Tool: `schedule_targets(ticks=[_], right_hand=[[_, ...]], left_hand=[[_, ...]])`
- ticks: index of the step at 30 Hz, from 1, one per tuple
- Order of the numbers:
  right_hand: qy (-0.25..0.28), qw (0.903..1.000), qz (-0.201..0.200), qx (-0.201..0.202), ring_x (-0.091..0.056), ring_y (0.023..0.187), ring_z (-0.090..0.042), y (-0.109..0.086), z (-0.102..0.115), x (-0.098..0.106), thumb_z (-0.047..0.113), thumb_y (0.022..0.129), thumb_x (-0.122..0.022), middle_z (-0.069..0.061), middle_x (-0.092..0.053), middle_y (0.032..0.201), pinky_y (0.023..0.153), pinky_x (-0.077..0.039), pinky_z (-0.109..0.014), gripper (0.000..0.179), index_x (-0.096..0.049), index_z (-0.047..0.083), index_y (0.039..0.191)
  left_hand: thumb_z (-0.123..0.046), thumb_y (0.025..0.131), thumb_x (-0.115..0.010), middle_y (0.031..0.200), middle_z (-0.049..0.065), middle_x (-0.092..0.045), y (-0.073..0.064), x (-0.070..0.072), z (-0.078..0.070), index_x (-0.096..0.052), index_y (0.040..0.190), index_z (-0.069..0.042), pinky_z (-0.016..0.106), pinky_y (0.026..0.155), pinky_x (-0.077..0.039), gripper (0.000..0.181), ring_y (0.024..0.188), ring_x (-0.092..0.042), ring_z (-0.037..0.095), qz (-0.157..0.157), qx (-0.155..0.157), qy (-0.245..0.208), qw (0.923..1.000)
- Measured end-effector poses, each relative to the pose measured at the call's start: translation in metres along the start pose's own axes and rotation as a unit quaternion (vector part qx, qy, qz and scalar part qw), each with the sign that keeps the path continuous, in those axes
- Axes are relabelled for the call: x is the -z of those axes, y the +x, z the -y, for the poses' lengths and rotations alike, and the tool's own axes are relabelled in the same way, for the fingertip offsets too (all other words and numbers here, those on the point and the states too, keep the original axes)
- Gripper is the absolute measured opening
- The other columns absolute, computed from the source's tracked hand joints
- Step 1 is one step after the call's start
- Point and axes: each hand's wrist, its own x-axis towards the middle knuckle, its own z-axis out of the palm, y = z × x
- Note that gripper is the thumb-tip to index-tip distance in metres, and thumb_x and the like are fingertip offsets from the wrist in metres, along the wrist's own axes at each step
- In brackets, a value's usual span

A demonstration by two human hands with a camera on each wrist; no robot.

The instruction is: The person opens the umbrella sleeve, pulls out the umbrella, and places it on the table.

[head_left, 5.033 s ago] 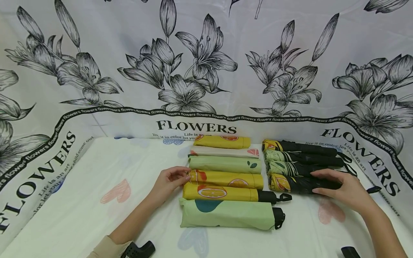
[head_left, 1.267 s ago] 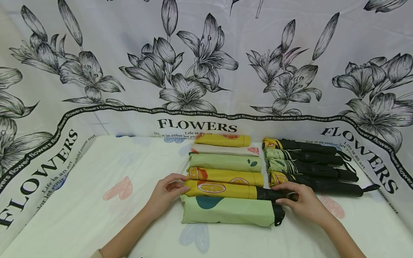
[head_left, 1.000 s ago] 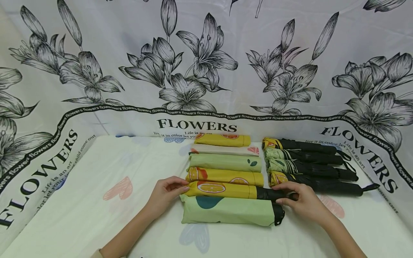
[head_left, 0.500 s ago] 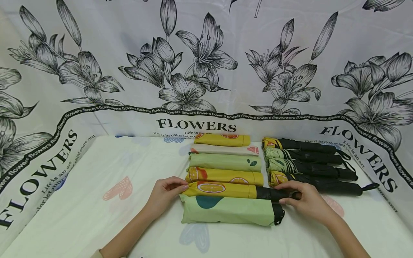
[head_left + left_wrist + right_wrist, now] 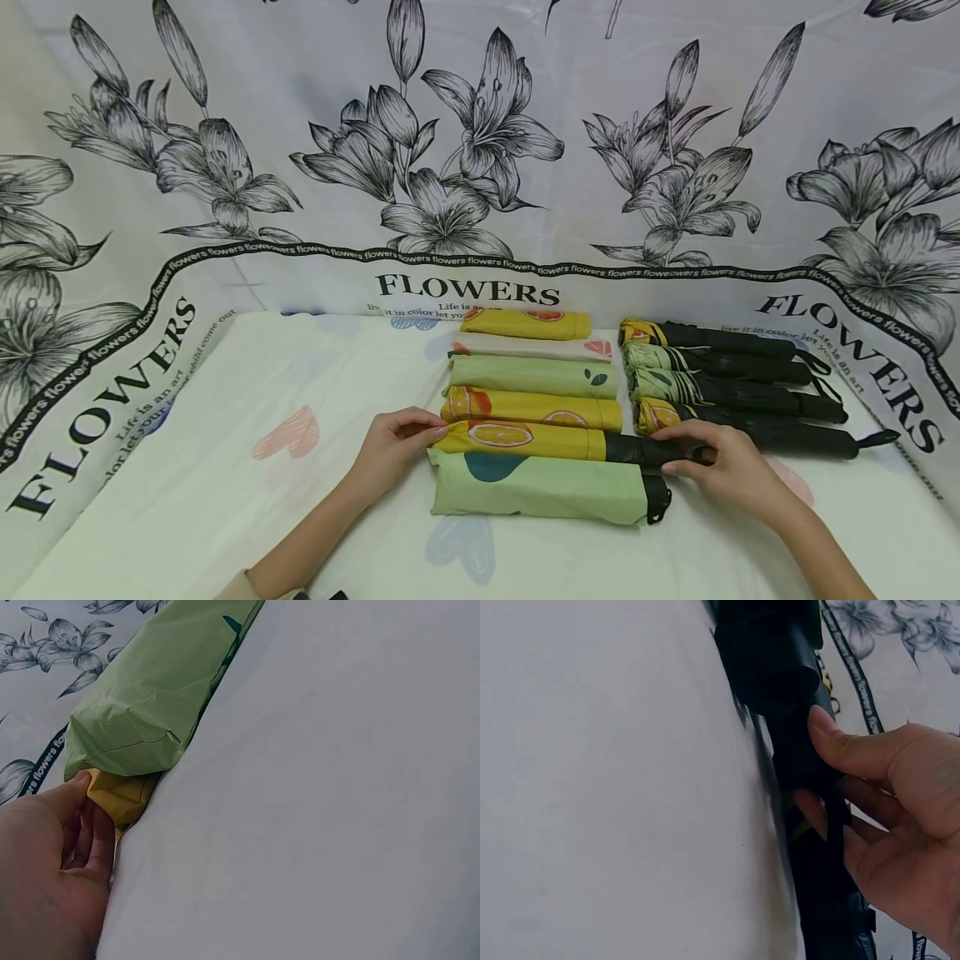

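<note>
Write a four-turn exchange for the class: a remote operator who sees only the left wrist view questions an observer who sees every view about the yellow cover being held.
Operator: In my left wrist view, the left hand pinches one end of a yellow cover beside a green cover. What is happening at its other end?
Observer: The right hand holds a black end that sticks out of the yellow cover.
Operator: And what lies farther back on the person's right, beyond that hand?
Observer: Four mostly black folded umbrellas lie side by side there, as the head view shows.
</note>
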Motion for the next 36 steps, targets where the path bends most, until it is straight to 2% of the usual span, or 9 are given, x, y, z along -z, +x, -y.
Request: schedule_targets(ticks=[14,21,36], right_hand=[[-0.024,0.9994,-0.024,0.005,-0.058,0.1,0.011,-0.006,-0.006,0.008,0.011,0.078,-0.092,-0.007,-0.076,0.115,0.073,-0.057,-0.021,0.036,-0.08,0.019,0.111],[-0.029,0.9988,-0.038,0.008,-0.055,0.1,0.013,-0.011,-0.013,0.009,0.01,0.078,-0.093,-0.004,-0.077,0.112,0.069,-0.054,-0.021,0.037,-0.08,0.019,0.111],[-0.039,0.9984,-0.04,0.003,-0.054,0.103,0.016,-0.015,-0.017,0.013,0.011,0.077,-0.093,-0.001,-0.077,0.112,0.07,-0.055,-0.022,0.037,-0.08,0.021,0.11]], left_hand=[[0.002,0.095,-0.074,0.098,0.018,-0.076,0.0,-0.001,-0.002,-0.077,0.103,0.008,0.017,0.075,-0.055,0.01,0.084,-0.068,0.004,0.001,0.019,-0.003,0.9998],[0.002,0.095,-0.074,0.098,0.02,-0.076,0.001,-0.002,-0.001,-0.077,0.103,0.008,0.017,0.074,-0.056,0.01,0.084,-0.068,0.004,0.004,0.02,-0.006,0.9998],[0.003,0.095,-0.074,0.099,0.022,-0.076,0.002,-0.003,-0.001,-0.077,0.102,0.009,0.017,0.076,-0.056,0.01,0.085,-0.069,0.005,-0.001,0.027,-0.009,0.9996]])
